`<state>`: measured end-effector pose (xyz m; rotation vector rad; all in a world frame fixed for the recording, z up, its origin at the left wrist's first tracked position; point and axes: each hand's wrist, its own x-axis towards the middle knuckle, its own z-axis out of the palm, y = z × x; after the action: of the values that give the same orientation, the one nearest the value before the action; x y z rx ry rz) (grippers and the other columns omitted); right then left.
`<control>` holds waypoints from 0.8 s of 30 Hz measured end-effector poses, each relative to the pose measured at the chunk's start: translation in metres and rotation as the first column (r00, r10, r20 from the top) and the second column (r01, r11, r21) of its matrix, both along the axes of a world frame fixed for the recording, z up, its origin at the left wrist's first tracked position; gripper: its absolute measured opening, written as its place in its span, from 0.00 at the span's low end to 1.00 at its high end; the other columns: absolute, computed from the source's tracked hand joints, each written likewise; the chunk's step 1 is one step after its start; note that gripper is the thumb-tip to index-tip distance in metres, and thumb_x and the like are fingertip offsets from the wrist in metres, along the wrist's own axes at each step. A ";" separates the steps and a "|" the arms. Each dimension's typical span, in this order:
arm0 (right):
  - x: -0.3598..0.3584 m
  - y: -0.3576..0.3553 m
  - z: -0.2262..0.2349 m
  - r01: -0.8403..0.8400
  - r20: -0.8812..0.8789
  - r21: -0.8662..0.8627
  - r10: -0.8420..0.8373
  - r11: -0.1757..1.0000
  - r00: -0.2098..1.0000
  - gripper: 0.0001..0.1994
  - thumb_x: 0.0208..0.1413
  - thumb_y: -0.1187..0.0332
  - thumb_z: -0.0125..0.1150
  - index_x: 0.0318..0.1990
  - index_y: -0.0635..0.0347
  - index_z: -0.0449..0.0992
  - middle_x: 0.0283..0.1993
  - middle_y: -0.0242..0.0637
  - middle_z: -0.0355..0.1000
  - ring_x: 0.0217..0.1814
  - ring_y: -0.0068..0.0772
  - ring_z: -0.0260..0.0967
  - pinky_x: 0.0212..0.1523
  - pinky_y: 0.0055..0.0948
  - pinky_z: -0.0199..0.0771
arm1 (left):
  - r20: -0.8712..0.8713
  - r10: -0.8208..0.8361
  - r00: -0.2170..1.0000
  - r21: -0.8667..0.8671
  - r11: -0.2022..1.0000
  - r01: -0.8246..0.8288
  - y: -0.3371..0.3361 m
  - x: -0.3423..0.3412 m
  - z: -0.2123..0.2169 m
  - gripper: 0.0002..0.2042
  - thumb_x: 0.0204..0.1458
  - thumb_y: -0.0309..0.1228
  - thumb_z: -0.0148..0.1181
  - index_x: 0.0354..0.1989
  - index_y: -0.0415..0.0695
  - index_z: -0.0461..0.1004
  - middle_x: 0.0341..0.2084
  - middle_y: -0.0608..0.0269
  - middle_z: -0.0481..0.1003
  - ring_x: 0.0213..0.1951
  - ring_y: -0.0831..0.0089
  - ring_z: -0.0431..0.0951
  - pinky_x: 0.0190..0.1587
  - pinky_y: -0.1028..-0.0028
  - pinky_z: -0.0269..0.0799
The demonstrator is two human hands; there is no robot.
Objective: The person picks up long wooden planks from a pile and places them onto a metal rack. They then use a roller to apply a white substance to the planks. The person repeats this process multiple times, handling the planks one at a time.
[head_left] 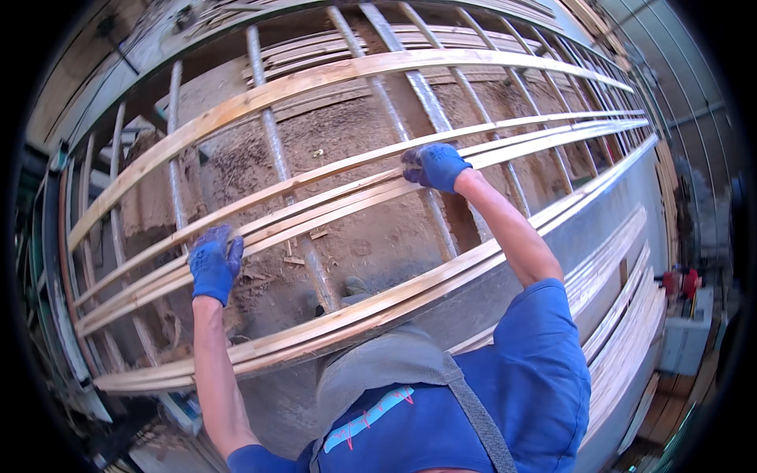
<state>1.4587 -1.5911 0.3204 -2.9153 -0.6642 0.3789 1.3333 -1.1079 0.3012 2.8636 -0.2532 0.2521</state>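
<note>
Both of my hands wear blue work gloves with darker fingertips. My left hand (213, 264) reaches over the left part of a bundle of long, pale wooden strips (323, 214), its fingers bent over them and its thumb on their right. Farther right along the same bundle, my right hand (438, 167) is closed round the strips, fingertips partly hidden beneath its palm. Just beyond the bundle runs a narrow single strip (315, 175). The wood lies across a row of shiny metal rollers (272, 142).
A wider board (315, 79) crosses the rollers farther away. Several boards (394, 306) lie along the near edge, close to my apron. Sawdust and wood scraps (292, 256) cover the ground below. More timber is stacked (631, 339) on the right, and planks (307, 51) lie beyond the rollers.
</note>
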 end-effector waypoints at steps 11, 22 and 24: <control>0.032 -0.014 -0.018 0.035 -0.083 -0.245 -0.057 0.969 0.995 0.18 0.51 0.48 0.57 0.40 0.47 0.82 0.39 0.41 0.80 0.41 0.48 0.78 0.43 0.43 0.77 | -0.093 -0.118 0.989 0.019 0.993 0.120 0.041 0.029 -0.021 0.24 0.49 0.50 0.64 0.44 0.41 0.79 0.34 0.44 0.79 0.38 0.50 0.80 0.44 0.57 0.74; -0.044 -0.069 0.069 0.264 0.609 0.492 -0.545 0.830 0.577 0.16 0.50 0.68 0.67 0.49 0.54 0.78 0.44 0.39 0.78 0.47 0.39 0.76 0.45 0.33 0.78 | -0.281 -0.300 0.912 0.074 0.940 0.332 0.042 0.028 0.094 0.12 0.42 0.38 0.66 0.30 0.43 0.77 0.20 0.46 0.75 0.26 0.45 0.77 0.33 0.52 0.71; -0.055 -0.141 0.037 0.438 0.392 0.779 -0.894 0.448 0.218 0.24 0.56 0.63 0.64 0.56 0.67 0.68 0.47 0.43 0.77 0.41 0.38 0.77 0.42 0.31 0.80 | -0.348 -0.304 0.887 0.082 0.932 0.352 0.051 0.011 0.096 0.18 0.45 0.44 0.66 0.39 0.45 0.77 0.22 0.48 0.77 0.27 0.47 0.78 0.31 0.54 0.72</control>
<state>1.4038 -1.7316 0.3578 -2.2846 0.5835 -1.1095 1.3442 -1.0564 0.3970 2.8738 -0.7043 -0.3240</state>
